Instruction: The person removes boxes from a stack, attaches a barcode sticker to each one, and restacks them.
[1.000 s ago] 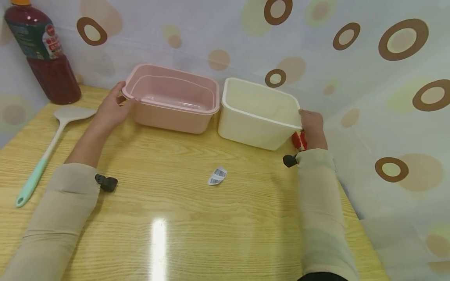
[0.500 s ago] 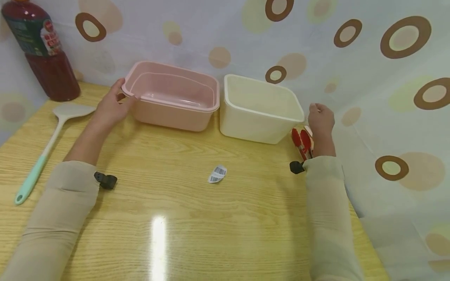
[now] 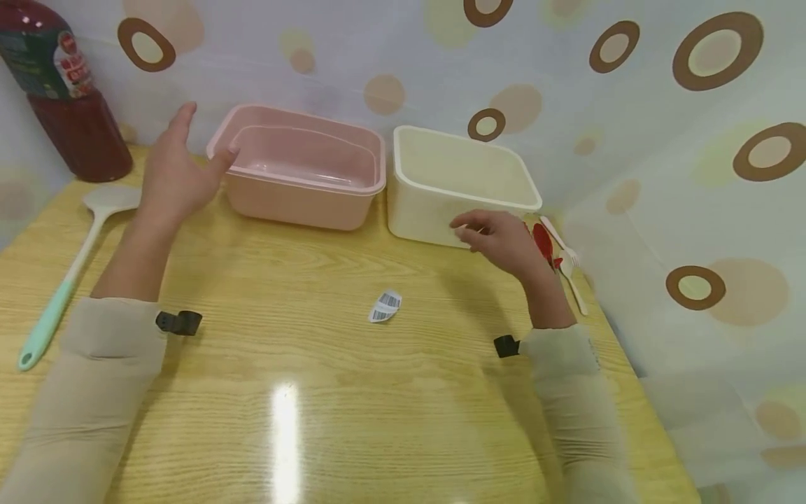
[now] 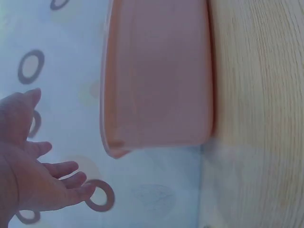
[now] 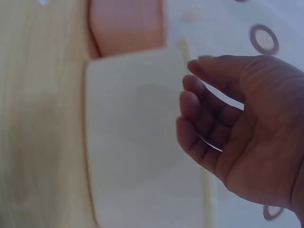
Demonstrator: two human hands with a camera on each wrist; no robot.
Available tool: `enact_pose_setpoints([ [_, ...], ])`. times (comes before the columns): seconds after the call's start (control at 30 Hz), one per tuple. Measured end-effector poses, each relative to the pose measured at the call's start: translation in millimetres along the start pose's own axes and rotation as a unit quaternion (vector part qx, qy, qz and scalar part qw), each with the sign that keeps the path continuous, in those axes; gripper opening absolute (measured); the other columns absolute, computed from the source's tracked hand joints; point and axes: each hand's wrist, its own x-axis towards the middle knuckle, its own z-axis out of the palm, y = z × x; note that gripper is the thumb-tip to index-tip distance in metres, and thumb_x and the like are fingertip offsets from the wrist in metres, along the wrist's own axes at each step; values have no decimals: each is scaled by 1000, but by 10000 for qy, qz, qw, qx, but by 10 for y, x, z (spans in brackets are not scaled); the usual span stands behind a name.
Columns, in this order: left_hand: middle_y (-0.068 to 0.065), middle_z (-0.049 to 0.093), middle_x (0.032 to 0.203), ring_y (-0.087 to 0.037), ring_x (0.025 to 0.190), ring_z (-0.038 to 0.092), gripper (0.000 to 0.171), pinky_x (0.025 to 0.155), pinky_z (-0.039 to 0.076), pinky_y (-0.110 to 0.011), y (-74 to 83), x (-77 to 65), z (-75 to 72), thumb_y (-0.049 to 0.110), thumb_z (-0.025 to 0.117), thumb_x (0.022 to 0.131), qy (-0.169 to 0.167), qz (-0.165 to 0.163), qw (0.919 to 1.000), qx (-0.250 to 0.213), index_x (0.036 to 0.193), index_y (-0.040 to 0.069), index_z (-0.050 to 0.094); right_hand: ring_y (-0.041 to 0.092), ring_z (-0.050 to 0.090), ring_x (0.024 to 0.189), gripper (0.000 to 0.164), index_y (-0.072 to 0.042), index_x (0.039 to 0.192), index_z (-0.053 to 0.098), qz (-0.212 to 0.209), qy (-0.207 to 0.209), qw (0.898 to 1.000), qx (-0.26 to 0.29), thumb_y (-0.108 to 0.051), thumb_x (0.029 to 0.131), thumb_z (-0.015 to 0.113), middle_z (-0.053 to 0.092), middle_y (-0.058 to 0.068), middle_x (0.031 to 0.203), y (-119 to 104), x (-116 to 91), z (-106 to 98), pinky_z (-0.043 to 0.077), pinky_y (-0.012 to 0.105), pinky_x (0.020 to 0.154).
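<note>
My left hand (image 3: 179, 175) hovers at the left end of a pink plastic basin (image 3: 302, 203), its fingers spread and holding nothing. In the left wrist view the fingers (image 4: 61, 170) stand apart from the basin's rim. Beside the basin stands a cream plastic bin (image 3: 422, 210), upright against the wall. My right hand (image 3: 504, 241) is in front of the bin's near side, fingers loosely bent with nothing in them. The right wrist view has the same hand (image 5: 266, 128) in front of the bin (image 5: 137, 137), palm bare.
A white-headed turner with a mint handle (image 3: 53, 322) lies at the left, before a bottle of dark red liquid (image 3: 82, 136). A barcode sticker (image 3: 385, 306) lies mid-table. Right of the bin are red-tipped tongs (image 3: 543, 241) and pale cutlery (image 3: 573, 280). A patterned curtain hangs behind.
My right hand has left the bin's right rim and moved left and nearer, to the bin's front. My left hand has let go of the basin's rim and lifted slightly left.
</note>
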Motion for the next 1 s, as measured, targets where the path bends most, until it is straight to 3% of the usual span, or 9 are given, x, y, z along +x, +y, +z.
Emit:
enact_pose_setpoints([
  [0.17,-13,15,170,-42,156,13,86,123,15,-64,161,-130,98,55,54,97,100,669,9965,486,165,25,10,24,67,92,27,-18,124,72,-216,-1108,9933,-249,-25,99,64,72,7,105,-133,95,379,54,37,78],
  [0.27,-9,20,170,-42,155,17,83,122,18,-65,265,-207,187,53,57,97,89,1117,9924,506,164,26,16,25,65,96,30,-15,126,70,-234,-1574,9870,-229,-24,97,67,71,6,104,-181,121,562,53,36,80],
  [0.5,-9,32,166,-35,153,28,76,122,24,-59,463,-336,422,49,63,97,-80,2076,9765,569,161,23,30,22,64,97,35,-16,128,69,-261,-1993,9795,-121,-24,94,71,72,5,105,-250,155,795,51,35,85],
  [0.77,-15,34,164,-40,152,29,78,122,24,-60,529,-448,738,52,65,95,-728,2212,9707,593,160,26,31,16,58,88,18,-17,111,74,-170,-2330,9723,3,-22,93,72,73,-1,101,-276,179,966,46,27,79],
  [1.0,-14,34,164,-40,151,31,78,121,27,-61,518,-466,870,53,65,95,-1121,2205,9660,756,160,27,31,13,55,81,9,-18,101,76,-246,-2297,9729,-108,-19,95,69,73,-3,96,-311,204,1018,44,26,74],
])
